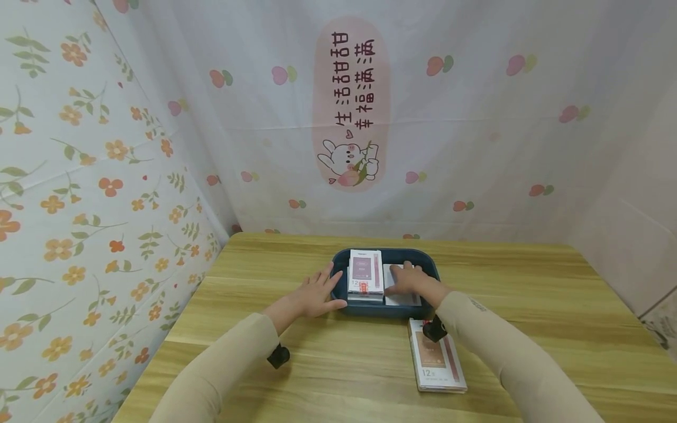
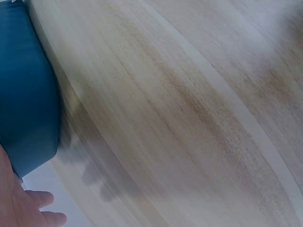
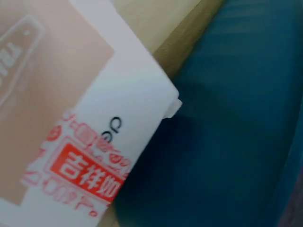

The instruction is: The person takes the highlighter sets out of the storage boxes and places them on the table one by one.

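Note:
My left hand (image 1: 315, 292) lies at the left end of a dark blue bin (image 1: 388, 311), fingers spread and fingertips right at its rim. Inside, on the left, is a stack topped by a white box with a mauve panel (image 1: 365, 270) and a red sticker. My right hand (image 1: 415, 281) reaches in from the right, its fingers spread over a white box (image 1: 404, 299) and covering much of its top. In the left wrist view, some left fingers (image 2: 40, 198) show below the bin's wall (image 2: 28, 90).
Another white box with an orange-brown panel (image 1: 436, 358) lies on the wooden table (image 1: 349, 364) in front of the bin, under the right wrist. Its red sticker (image 3: 87, 172) shows beside the bin in the right wrist view. A printed curtain (image 1: 449, 147) hangs behind the table.

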The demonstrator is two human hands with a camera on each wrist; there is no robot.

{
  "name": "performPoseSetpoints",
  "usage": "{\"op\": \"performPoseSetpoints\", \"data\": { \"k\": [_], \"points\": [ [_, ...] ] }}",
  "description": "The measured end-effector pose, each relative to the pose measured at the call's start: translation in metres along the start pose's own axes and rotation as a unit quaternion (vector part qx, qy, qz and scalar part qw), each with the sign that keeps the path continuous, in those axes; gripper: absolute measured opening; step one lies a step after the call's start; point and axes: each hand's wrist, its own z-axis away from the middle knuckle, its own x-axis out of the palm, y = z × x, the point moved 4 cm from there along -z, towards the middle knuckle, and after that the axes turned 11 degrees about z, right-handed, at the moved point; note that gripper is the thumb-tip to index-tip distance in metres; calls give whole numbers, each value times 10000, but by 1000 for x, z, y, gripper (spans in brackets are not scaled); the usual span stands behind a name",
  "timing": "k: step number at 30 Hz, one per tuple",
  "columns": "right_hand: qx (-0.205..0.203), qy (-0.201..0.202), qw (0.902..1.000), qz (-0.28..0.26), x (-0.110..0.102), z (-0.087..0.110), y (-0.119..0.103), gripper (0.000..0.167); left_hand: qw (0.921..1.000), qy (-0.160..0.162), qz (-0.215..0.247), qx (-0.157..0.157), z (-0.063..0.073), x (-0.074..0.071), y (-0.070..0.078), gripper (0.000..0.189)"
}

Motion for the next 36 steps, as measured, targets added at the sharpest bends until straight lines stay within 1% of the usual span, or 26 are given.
{"op": "performPoseSetpoints", "data": {
  "k": [5,9,13,20,25,32,36],
  "points": [
    [341,-466,9983,-128,0,-4,5,83,10000,-29,29,-29,-1,2,1,79],
    [389,-581,9974,-181,1,-6,8,87,10000,1,52,4,-2,1,1,80],
    [464,-608,9965,-329,-1,-2,4,85,10000,22,55,23,-2,1,0,80],
    [427,-472,9972,-392,-1,6,-1,82,10000,52,36,32,-2,1,-1,80],
    [372,-243,9983,-371,2,4,-1,77,10000,44,46,10,-2,2,-2,80],
    [342,-143,9987,-338,3,5,-2,74,10000,69,48,7,-2,3,-4,80],
    [262,6,9993,-268,2,5,-2,73,9999,98,63,56,-3,3,-3,80]
  ]
}}
